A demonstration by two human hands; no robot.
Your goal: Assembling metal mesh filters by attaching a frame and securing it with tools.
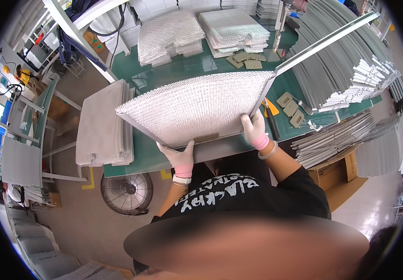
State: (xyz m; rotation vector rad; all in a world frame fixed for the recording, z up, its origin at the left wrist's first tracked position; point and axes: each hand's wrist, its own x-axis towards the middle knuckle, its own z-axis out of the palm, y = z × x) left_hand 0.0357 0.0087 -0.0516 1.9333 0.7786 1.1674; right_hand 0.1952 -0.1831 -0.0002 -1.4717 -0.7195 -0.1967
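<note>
My two gloved hands are holding the panel (201,107) between them, and it is leaning away from me over the near edge of the green bench (149,161). My left hand (179,160) is gripping its near left corner, thumb and finger spreading apart along the edge; my right hand (256,129) is closing on the near right corner, thumb lying on the frame's side. A long rail (327,43) is running up and rightward from the panel's far right corner.

Just right of my right hand, an orange-bladed tool (271,123) is lying beside some tan blocks (290,109). Further right, a big stack of grey strips (341,56) is rising, and an open carton (346,182) is standing below. Beyond my grip, two piles of mesh sheets (234,30) are resting at the back, more tan pieces (253,65) lying before the right one. Left of my left hand, a pale stack (101,123) is sitting on the bench's end, and a round fan (127,191) is standing lower down.
</note>
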